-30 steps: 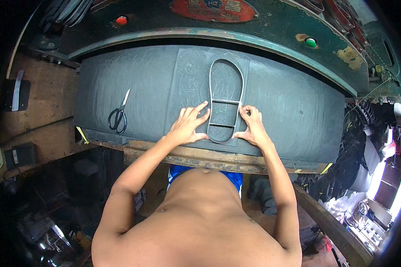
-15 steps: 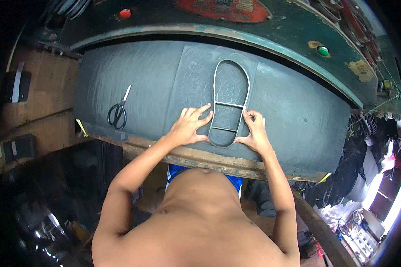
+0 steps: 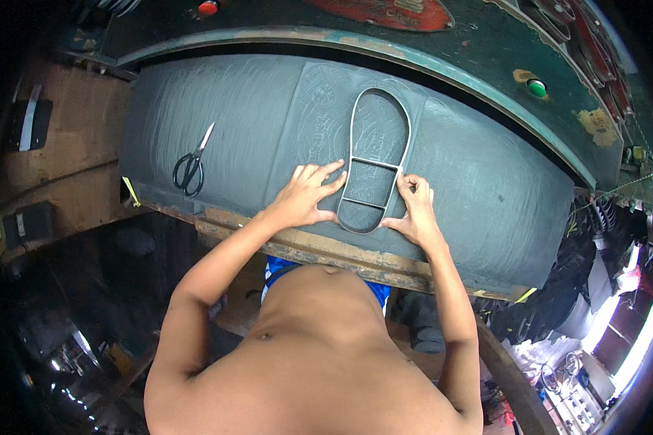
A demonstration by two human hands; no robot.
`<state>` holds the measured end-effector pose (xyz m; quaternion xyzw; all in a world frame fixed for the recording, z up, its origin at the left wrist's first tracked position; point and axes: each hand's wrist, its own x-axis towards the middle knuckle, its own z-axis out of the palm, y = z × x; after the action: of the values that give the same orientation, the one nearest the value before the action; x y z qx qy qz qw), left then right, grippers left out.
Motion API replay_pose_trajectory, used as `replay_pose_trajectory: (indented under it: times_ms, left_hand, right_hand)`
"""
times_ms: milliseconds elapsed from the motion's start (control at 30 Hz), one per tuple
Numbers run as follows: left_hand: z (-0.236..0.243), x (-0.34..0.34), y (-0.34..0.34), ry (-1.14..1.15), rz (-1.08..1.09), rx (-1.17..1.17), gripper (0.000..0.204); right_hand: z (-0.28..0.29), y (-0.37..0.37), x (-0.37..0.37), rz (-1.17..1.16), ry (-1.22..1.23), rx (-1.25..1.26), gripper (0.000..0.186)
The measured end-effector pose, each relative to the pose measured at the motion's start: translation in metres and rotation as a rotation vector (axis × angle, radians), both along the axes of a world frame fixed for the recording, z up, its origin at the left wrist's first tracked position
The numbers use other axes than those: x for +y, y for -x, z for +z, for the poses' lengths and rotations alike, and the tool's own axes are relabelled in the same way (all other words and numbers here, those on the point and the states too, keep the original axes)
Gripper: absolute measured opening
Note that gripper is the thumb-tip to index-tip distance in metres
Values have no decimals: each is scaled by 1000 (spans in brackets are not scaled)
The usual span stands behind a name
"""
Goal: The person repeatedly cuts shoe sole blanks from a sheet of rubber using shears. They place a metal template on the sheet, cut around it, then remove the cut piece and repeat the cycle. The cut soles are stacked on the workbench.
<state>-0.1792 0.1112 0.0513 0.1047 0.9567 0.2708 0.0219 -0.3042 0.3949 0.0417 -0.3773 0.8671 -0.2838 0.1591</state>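
A sole-shaped metal cutting die point(image 3: 376, 162), a thin-walled outline with two crossbars, lies on a dark grey sheet point(image 3: 297, 123) with faint raised patterns. My left hand point(image 3: 301, 197) holds its left wall near the heel end, with forefinger and thumb tips against the metal and the thumb spread wide. Opposite it, my right hand point(image 3: 418, 210) has its fingers bent at the right wall by the upper crossbar, its thumb lower by the rounded end. Between them the two hands steady the die.
Black-handled scissors point(image 3: 189, 172) lie on the left of the dark work surface point(image 3: 486, 196). A green machine beam point(image 3: 268, 42) spans the far side, with a red button point(image 3: 208, 8) and a green button point(image 3: 536, 88). A worn wooden edge point(image 3: 319, 254) runs along the front.
The whole view has shifted slightly upward. Both hands stay at the sides of the cutting die, which shows no clear movement on the sheet.
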Motion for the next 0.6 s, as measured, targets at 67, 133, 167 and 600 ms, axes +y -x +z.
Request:
replay_pose_trajectory:
  times_ms: [67,133,167,600]
  left_hand:
    - [1,-1,0,2,-2,-1,100]
    - [0,-1,1,13,-5,0,99]
    - [0,-1,1,13,-6,-6,98]
    - [-5,-4,-2,13,-12,27,99]
  right_hand:
    - [2,0,-1,-10,-7,-32,128]
    - [4,0,-1,-11,-21,-36,128]
    - [5,0,-1,-12,-31,-47,127]
    - [7,-2,-2,-6,1,3,125]
